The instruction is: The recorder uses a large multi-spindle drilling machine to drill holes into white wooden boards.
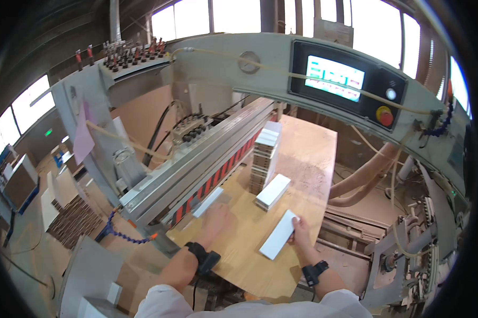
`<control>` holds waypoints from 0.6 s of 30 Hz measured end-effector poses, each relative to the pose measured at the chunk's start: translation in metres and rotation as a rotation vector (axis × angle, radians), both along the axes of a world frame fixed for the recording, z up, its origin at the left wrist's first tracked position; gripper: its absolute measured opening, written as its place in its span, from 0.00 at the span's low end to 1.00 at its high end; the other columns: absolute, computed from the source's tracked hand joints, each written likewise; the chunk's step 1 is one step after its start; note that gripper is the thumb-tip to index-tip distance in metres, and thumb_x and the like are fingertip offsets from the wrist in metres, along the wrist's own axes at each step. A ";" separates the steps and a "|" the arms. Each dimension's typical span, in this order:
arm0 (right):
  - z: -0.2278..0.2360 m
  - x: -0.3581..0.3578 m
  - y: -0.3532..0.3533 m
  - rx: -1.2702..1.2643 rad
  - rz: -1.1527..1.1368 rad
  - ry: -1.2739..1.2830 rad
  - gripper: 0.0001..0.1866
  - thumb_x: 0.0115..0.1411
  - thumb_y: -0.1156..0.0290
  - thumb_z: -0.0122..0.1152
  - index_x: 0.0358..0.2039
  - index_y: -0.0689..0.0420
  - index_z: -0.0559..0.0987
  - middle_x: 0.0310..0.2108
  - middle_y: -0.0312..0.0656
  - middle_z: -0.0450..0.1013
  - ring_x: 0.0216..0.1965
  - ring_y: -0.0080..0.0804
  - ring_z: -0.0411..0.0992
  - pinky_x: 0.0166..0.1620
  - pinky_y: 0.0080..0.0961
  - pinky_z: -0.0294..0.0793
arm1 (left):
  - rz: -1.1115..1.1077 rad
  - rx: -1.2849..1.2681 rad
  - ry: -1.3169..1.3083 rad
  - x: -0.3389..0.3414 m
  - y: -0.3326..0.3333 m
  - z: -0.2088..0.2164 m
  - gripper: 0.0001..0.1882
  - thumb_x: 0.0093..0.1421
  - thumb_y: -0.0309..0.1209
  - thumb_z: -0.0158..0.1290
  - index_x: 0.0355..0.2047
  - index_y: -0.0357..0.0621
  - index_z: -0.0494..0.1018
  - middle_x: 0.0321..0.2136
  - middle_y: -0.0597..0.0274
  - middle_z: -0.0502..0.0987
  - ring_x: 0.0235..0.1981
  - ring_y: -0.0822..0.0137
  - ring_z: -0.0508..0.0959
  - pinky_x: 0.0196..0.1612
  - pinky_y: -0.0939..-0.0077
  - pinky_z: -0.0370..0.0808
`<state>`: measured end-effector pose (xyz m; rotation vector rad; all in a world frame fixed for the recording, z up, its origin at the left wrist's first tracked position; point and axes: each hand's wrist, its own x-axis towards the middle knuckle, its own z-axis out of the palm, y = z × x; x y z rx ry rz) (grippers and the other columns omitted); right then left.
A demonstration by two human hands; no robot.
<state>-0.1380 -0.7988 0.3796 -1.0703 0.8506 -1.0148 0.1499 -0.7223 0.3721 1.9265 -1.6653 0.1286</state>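
My right hand (301, 232) grips the right edge of a white rectangular panel (277, 235), its thumb lying on the upper face. The panel is slanted over the wooden board at the near side. My left hand (216, 219) is beside another white panel (208, 202), which lies close to the red-and-black striped guard (212, 183). Motion smears the left fingers, so whether they touch that panel is unclear. Farther back, a short stack of white panels (273, 192) rests on the board, in front of a taller stack (265, 156). Both wrists wear dark straps with small devices.
The wooden board (249, 265) serves as the work surface. A metal machine beam (196, 159) crosses at its left. Overhead, the machine arch carries a lit screen (334, 78) and a red stop button (384, 116). Stacked boards (73, 222) stand on the floor at left.
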 end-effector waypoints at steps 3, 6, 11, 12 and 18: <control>-0.006 0.014 -0.006 0.018 -0.070 -0.005 0.08 0.60 0.66 0.45 0.37 0.55 0.64 0.10 0.31 0.60 0.07 0.16 0.56 0.08 0.13 0.55 | -0.030 0.013 -0.268 0.024 -0.046 -0.005 0.11 0.49 0.33 0.46 0.30 0.40 0.71 0.31 0.56 0.71 0.37 0.55 0.70 0.40 0.65 0.68; -0.017 0.013 -0.011 -0.134 -0.039 0.136 0.12 0.60 0.66 0.44 0.43 0.55 0.63 0.12 0.34 0.63 0.08 0.19 0.60 0.08 0.16 0.58 | 0.026 0.002 -0.323 0.039 -0.074 -0.011 0.11 0.50 0.33 0.45 0.32 0.42 0.71 0.33 0.58 0.71 0.40 0.58 0.69 0.41 0.66 0.67; -0.015 0.007 -0.008 -0.126 -0.029 0.101 0.14 0.60 0.67 0.44 0.45 0.55 0.62 0.13 0.35 0.65 0.08 0.20 0.61 0.09 0.16 0.60 | 0.156 0.401 -0.524 0.037 -0.099 -0.005 0.13 0.53 0.30 0.41 0.33 0.43 0.74 0.37 0.58 0.73 0.44 0.63 0.67 0.46 0.66 0.62; -0.013 0.007 -0.007 -0.106 -0.014 0.049 0.14 0.60 0.67 0.44 0.45 0.56 0.62 0.13 0.35 0.65 0.08 0.20 0.61 0.10 0.15 0.60 | 0.153 0.393 -0.523 0.037 -0.100 -0.003 0.13 0.53 0.30 0.41 0.33 0.43 0.74 0.37 0.58 0.73 0.44 0.63 0.67 0.46 0.66 0.62; -0.008 0.012 -0.007 -0.107 0.005 0.085 0.14 0.60 0.70 0.42 0.47 0.56 0.61 0.14 0.36 0.65 0.09 0.21 0.62 0.11 0.15 0.62 | -0.098 0.487 -0.551 0.043 -0.097 0.020 0.15 0.50 0.35 0.46 0.36 0.43 0.72 0.37 0.57 0.72 0.45 0.60 0.66 0.45 0.62 0.63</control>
